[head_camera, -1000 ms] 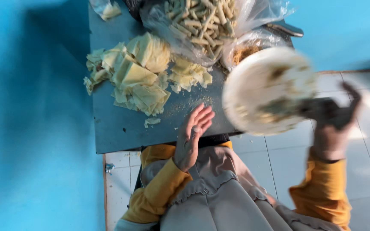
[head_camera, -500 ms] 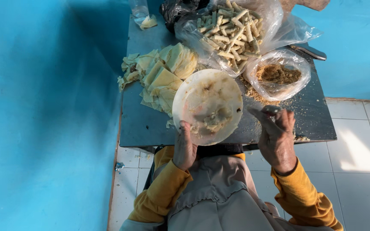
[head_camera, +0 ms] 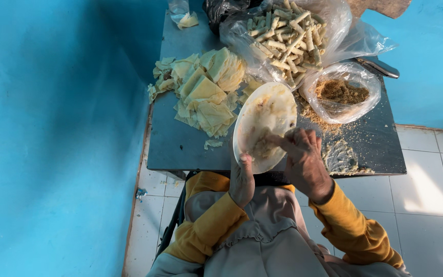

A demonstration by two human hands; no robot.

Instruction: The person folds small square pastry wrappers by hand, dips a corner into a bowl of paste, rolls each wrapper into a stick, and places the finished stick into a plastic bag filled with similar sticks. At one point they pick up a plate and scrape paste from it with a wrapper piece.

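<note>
My left hand [head_camera: 242, 180] grips the near rim of a white plate [head_camera: 270, 110], tilted up over the front edge of the dark table [head_camera: 178, 146]. Smears of yellowish filling cling to the plate. My right hand [head_camera: 303, 161] reaches into the plate's lower part, its fingers bent on the filling there. Yellow sleeves cover both arms.
A heap of thin yellow wrapper sheets [head_camera: 203, 90] lies left of the plate. Behind it stands a clear bag of rolled sticks [head_camera: 285, 36], and to the right an open bag of brown crumbs [head_camera: 340, 91], with crumbs spilled on the table. A blue wall runs along the left.
The plate came from my right hand at the right to the table's front, now held by my left hand. My right hand moved into the plate.
</note>
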